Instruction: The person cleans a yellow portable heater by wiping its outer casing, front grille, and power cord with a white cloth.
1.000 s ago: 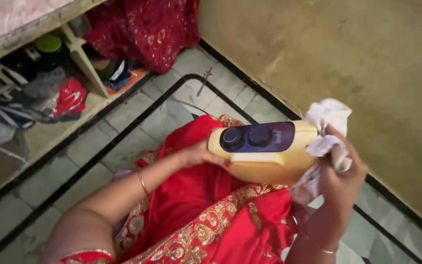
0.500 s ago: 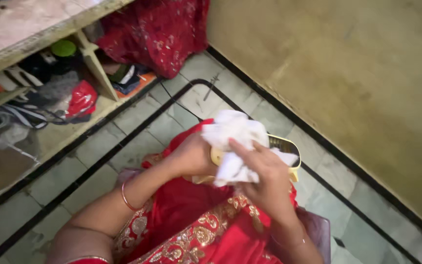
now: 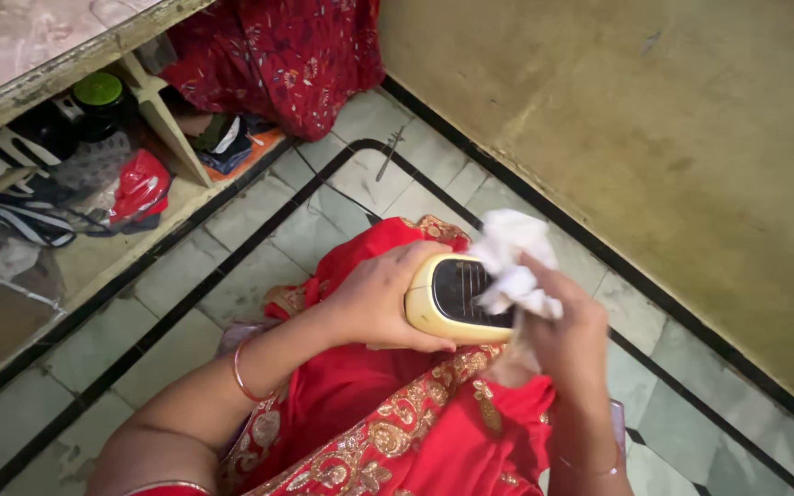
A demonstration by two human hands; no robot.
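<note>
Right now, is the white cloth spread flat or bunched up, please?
Bunched up: the white cloth sits crumpled in the right hand, pressed against the yellow appliance.

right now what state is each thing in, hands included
left hand: gripping the rounded end of the yellow appliance
right hand: clutching the white cloth
yellow appliance: held over the lap, dark grille side up
white cloth: crumpled, pressed on the grille
red bag: slumped on the low shelf
green-lidded jar: upright, lid on
</note>
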